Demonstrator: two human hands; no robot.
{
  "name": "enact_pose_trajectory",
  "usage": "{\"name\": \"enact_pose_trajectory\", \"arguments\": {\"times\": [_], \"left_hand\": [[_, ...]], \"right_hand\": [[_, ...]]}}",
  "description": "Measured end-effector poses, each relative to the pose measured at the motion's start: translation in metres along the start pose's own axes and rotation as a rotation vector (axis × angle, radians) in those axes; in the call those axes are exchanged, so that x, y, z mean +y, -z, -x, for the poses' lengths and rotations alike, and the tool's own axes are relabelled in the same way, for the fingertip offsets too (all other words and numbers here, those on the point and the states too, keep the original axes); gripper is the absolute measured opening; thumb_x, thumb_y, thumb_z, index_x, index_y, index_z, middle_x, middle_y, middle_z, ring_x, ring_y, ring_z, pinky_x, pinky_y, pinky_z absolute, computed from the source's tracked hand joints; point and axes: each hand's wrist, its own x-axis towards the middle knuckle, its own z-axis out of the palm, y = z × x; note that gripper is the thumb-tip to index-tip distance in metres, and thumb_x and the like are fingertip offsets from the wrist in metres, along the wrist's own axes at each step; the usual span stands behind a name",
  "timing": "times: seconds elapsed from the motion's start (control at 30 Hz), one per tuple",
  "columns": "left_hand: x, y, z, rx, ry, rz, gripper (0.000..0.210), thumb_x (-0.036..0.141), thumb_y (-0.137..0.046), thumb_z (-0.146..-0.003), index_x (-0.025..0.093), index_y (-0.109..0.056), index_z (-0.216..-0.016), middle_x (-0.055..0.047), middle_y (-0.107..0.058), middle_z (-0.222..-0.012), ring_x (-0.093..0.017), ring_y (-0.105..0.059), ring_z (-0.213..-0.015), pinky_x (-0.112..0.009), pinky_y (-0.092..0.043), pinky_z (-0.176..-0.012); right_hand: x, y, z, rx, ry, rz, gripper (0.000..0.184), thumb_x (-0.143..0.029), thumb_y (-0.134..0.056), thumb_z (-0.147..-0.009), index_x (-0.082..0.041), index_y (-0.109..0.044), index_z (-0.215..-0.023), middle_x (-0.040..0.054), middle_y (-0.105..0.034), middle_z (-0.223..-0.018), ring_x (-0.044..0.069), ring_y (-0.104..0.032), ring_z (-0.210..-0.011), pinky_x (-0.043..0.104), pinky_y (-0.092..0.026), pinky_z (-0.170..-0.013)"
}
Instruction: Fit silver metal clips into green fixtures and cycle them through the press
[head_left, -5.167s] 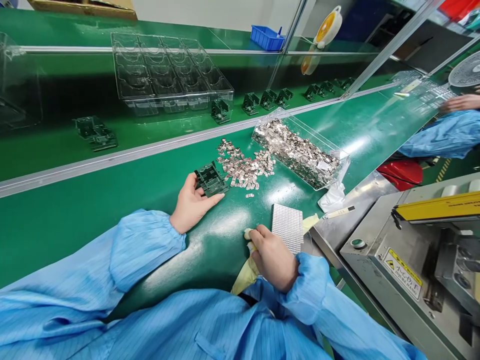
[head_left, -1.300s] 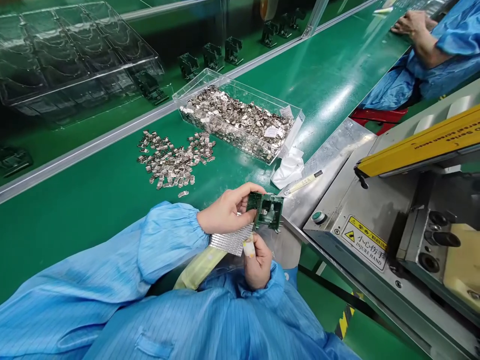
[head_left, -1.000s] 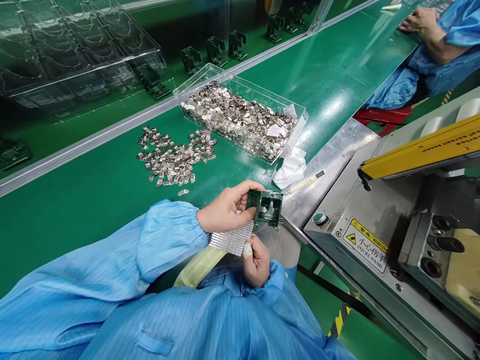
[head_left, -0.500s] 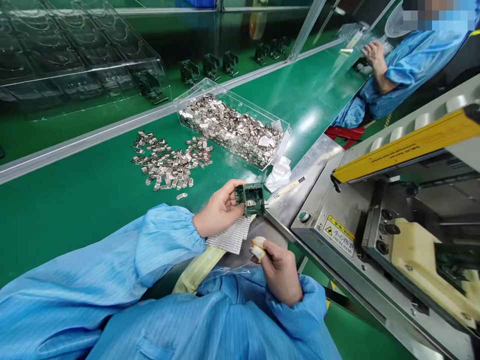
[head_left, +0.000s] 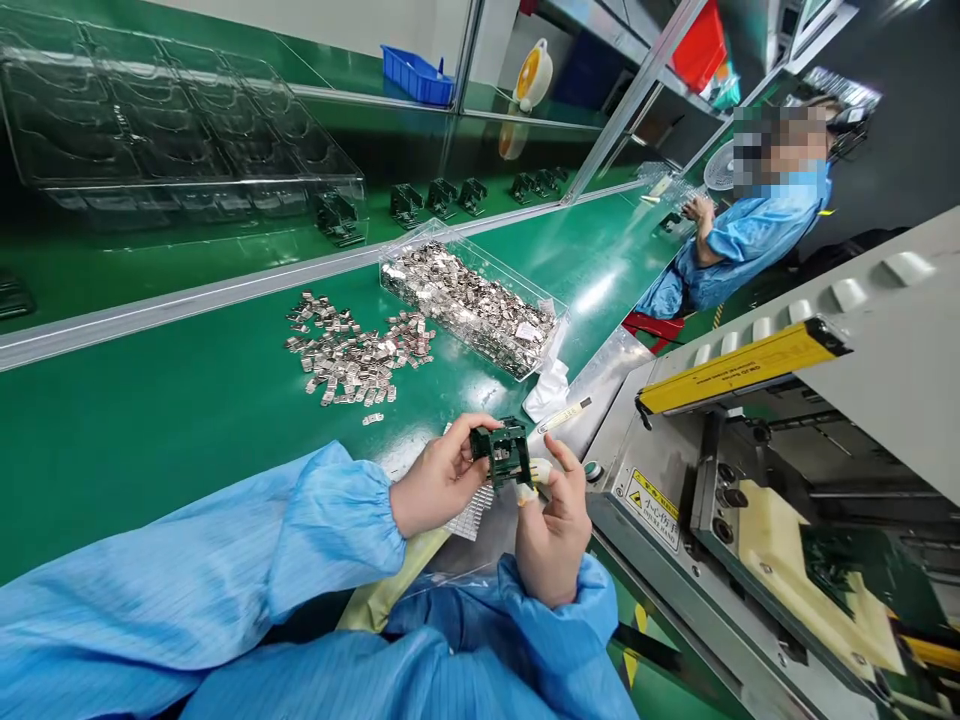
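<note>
My left hand (head_left: 436, 482) grips a dark green plastic housing (head_left: 511, 450), open-framed with a hollow middle, by its left side. At the housing's lower right edge is my right hand (head_left: 553, 530), its thumb and a finger in white and yellow finger covers closed against the part, the index finger raised. Under the left hand lies a silvery sheet with a grid of small cells (head_left: 472, 518), partly covered by the hand. A loose pile of small metal clips (head_left: 352, 358) lies on the green bench beyond my left hand.
A clear box (head_left: 556, 335) holds many metal clips. White tissue (head_left: 549, 388) and a pale, knife-like tool (head_left: 564, 414) lie near the machine (head_left: 667, 480) at right. Dark housings (head_left: 442, 197) line the back, beside a clear tray (head_left: 180, 185). A co-worker (head_left: 750, 240) sits beyond.
My right hand has risen and come to the right side of the housing, which has turned a little. The head view has shifted, showing more of the back and the co-worker.
</note>
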Motion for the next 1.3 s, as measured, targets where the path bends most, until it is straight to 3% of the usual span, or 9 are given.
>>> {"name": "enact_pose_trajectory", "arguments": {"times": [0.13, 0.3, 0.43, 0.57, 0.73, 0.9, 1.07, 1.17, 1.3], "left_hand": [[0.003, -0.001, 0.002, -0.007, 0.001, -0.056, 0.034, 0.017, -0.05, -0.089, 0.02, -0.047, -0.123, 0.001, -0.055, -0.08, -0.011, -0.054, -0.065, -0.021, -0.045, -0.06], [0.001, -0.002, 0.004, -0.007, -0.006, -0.07, 0.037, 0.017, -0.051, -0.089, 0.021, -0.046, -0.125, -0.006, -0.061, -0.1, -0.016, -0.062, -0.088, -0.025, -0.051, -0.074], [0.002, -0.003, 0.005, 0.006, -0.005, -0.061, 0.037, 0.018, -0.049, -0.09, 0.021, -0.046, -0.127, -0.007, -0.062, -0.103, -0.017, -0.063, -0.091, -0.026, -0.052, -0.077], [0.0, -0.004, 0.007, 0.003, -0.036, -0.081, 0.034, 0.02, -0.048, -0.092, 0.02, -0.047, -0.126, -0.006, -0.063, -0.098, -0.016, -0.063, -0.084, -0.025, -0.052, -0.073], [0.0, -0.003, 0.007, -0.029, -0.057, -0.036, 0.031, 0.026, -0.049, -0.094, 0.02, -0.047, -0.124, -0.004, -0.061, -0.087, -0.016, -0.061, -0.085, -0.026, -0.051, -0.075], [0.016, 0.001, 0.002, -0.134, 0.001, -0.001, 0.031, 0.025, -0.049, -0.093, 0.019, -0.043, -0.123, -0.006, -0.061, -0.099, -0.015, -0.061, -0.087, -0.025, -0.05, -0.076], [0.04, -0.012, -0.004, -0.306, 0.039, -0.301, 0.034, 0.021, -0.05, -0.089, 0.017, -0.047, -0.124, 0.003, -0.05, -0.071, -0.011, -0.049, -0.06, -0.022, -0.04, -0.056], [0.059, -0.027, -0.016, -0.53, 0.025, -0.375, 0.037, 0.019, -0.052, -0.088, 0.018, -0.05, -0.125, 0.003, -0.051, -0.07, -0.01, -0.047, -0.058, -0.021, -0.039, -0.052], [0.084, -0.06, -0.053, -0.833, 0.045, -0.295, 0.049, 0.023, -0.058, -0.087, 0.021, -0.043, -0.133, -0.008, -0.065, -0.107, -0.018, -0.065, -0.092, -0.028, -0.054, -0.073]], "right_hand": [[-0.005, -0.01, -0.002, -0.005, 0.116, 0.067, 0.012, -0.019, -0.052, -0.09, -0.019, -0.063, -0.095, 0.0145, -0.047, -0.142, 0.03, -0.046, -0.131, 0.053, -0.039, -0.104], [-0.004, -0.021, -0.001, 0.028, 0.163, 0.121, 0.014, -0.016, -0.05, -0.09, -0.019, -0.061, -0.099, 0.0159, -0.047, -0.14, 0.031, -0.045, -0.131, 0.056, -0.04, -0.103], [-0.004, -0.022, -0.002, 0.039, 0.143, 0.098, 0.012, -0.016, -0.052, -0.088, -0.018, -0.062, -0.094, 0.0157, -0.049, -0.137, 0.031, -0.046, -0.129, 0.054, -0.039, -0.104], [-0.006, -0.023, -0.004, 0.059, -0.015, -0.047, 0.005, -0.024, -0.06, -0.086, -0.019, -0.062, -0.087, 0.0142, -0.052, -0.135, 0.03, -0.049, -0.127, 0.05, -0.04, -0.103], [-0.003, -0.019, -0.008, -0.004, -0.333, -0.431, 0.047, -0.035, -0.073, -0.079, -0.021, -0.053, -0.119, 0.0154, -0.054, -0.135, 0.028, -0.058, -0.117, 0.043, -0.051, -0.092], [0.008, 0.015, -0.008, -0.18, -0.223, -0.583, 0.057, -0.033, -0.068, -0.086, -0.03, -0.045, -0.138, 0.011, -0.043, -0.15, 0.028, -0.046, -0.133, 0.041, -0.049, -0.096], [0.016, 0.053, 0.006, -0.314, -0.056, -0.412, 0.08, -0.027, -0.078, -0.079, -0.034, -0.036, -0.147, 0.007, -0.044, -0.149, 0.029, -0.041, -0.138, 0.044, -0.037, -0.111], [0.02, 0.075, 0.015, -0.227, 0.014, -0.38, 0.076, -0.028, -0.082, -0.074, -0.034, -0.046, -0.141, 0.0068, -0.054, -0.138, 0.029, -0.049, -0.129, 0.044, -0.04, -0.11], [0.027, 0.124, 0.033, 0.05, 0.049, -0.335, 0.068, -0.042, -0.084, -0.07, -0.029, -0.056, -0.131, 0.0093, -0.061, -0.125, 0.031, -0.058, -0.118, 0.046, -0.048, -0.101]]}}
